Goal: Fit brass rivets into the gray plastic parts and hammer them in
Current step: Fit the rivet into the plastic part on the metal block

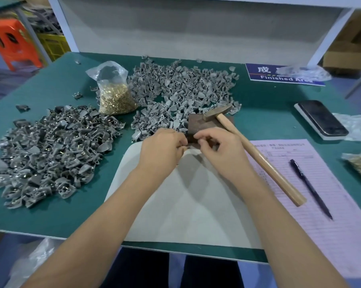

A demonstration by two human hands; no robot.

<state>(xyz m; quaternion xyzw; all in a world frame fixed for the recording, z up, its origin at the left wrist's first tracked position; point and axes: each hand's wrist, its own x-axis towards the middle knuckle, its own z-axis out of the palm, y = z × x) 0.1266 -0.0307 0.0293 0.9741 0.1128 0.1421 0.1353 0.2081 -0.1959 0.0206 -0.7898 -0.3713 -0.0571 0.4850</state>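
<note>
Rivet and gray part sit hidden between your left hand [162,147] and right hand [218,147], fingers curled together just before the block [198,124]; hammer [248,146] lies nearest your right.

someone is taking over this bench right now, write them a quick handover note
Left hand and right hand: fingers curled together at the near edge of the dark metal block, pinching something small; what it is cannot be made out.
Hammer: lying idle, head on the block.
Bag of brass rivets: upright behind the piles.
Left pile: brass shows in many parts, likely done.
Centre pile: plain gray parts, apparently still to rivet.
</note>
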